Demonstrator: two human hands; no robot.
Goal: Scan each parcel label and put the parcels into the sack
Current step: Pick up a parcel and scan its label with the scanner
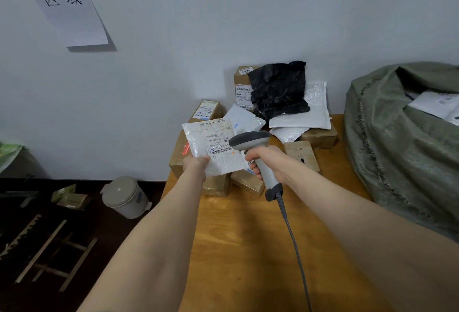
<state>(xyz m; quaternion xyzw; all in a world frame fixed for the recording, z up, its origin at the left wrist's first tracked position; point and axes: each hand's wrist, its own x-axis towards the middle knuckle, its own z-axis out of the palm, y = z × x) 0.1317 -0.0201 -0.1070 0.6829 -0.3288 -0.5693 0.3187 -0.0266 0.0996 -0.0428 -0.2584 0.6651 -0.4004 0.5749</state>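
My left hand (196, 164) pinches the near corner of a white bubble mailer (211, 145) and holds it up, label facing me. My right hand (267, 160) grips the handle of a grey barcode scanner (250, 140), whose head points at the mailer's barcode. Its cable runs back toward me over the wooden table (248, 249). At the right stands a green woven sack (397, 150), its mouth open, with white parcels (437, 104) inside.
Behind the mailer is a heap of parcels: brown boxes (242, 88), white mailers (305, 115) and a black plastic bag (279, 90), against the wall. On the dark floor at the left are a small lidded bin (124, 196) and wooden slats (54, 249).
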